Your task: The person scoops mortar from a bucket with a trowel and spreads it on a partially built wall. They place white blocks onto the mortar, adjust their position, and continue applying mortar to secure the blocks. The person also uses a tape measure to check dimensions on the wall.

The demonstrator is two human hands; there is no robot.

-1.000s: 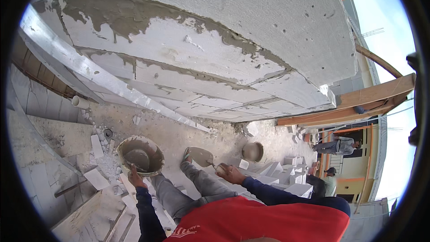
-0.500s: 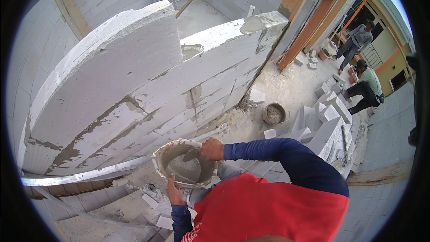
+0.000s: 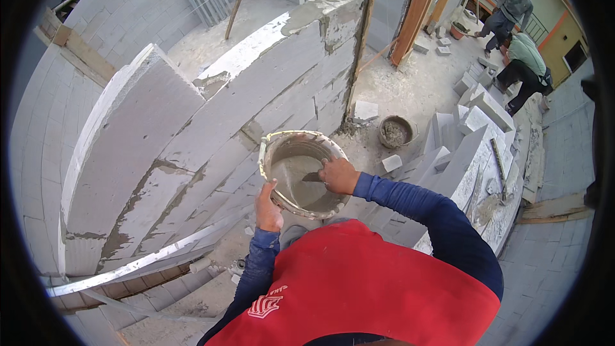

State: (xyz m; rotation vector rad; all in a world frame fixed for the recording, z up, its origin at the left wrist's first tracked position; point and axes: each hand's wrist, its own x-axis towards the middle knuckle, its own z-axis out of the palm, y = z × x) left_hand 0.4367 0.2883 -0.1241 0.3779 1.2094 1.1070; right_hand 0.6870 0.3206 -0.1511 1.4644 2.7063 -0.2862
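A bucket (image 3: 263, 156) of wet grey mortar (image 3: 291, 173) is in front of my body, its rim crusted with dried mortar. My left hand (image 3: 269, 208) is closed on the near left side of that rim. Inside the bucket, my right hand (image 3: 341, 175) grips a trowel (image 3: 312, 177); the fingers cover its handle and its blade meets the mortar. Just beyond the bucket stands a low wall of pale blocks (image 3: 224, 118) with mortar-smeared joints. Grey mortar (image 3: 304, 18) lies on part of its top, right of a higher block (image 3: 131, 134).
A second mortar bucket (image 3: 396, 132) sits on the floor to the right, near stacked pale blocks (image 3: 477, 131) with a long tool (image 3: 498, 165) on top. Two people (image 3: 525, 57) work at the far right. Wooden posts (image 3: 416, 16) stand beyond the wall's end.
The bucket, with both hands on it and the trowel, has moved up and right in the picture, toward the wall's right part. The view has shifted too. Both grips stay closed.
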